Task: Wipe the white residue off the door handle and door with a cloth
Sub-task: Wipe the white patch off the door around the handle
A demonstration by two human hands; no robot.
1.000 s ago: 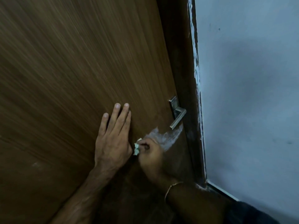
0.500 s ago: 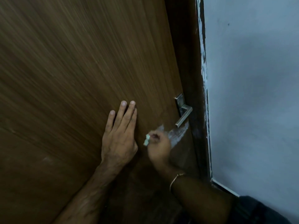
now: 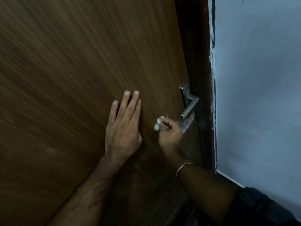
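Our right hand (image 3: 169, 136), its grip pinching the cloth (image 3: 157, 125), has shrunk the residue (image 3: 187, 123) under the door handle (image 3: 189, 106); left hand (image 3: 123, 128) stays spread on the door (image 3: 81, 62)

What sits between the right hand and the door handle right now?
In the head view, only a streak of white residue on the door lies between the right hand, clutching the cloth, and the door handle.
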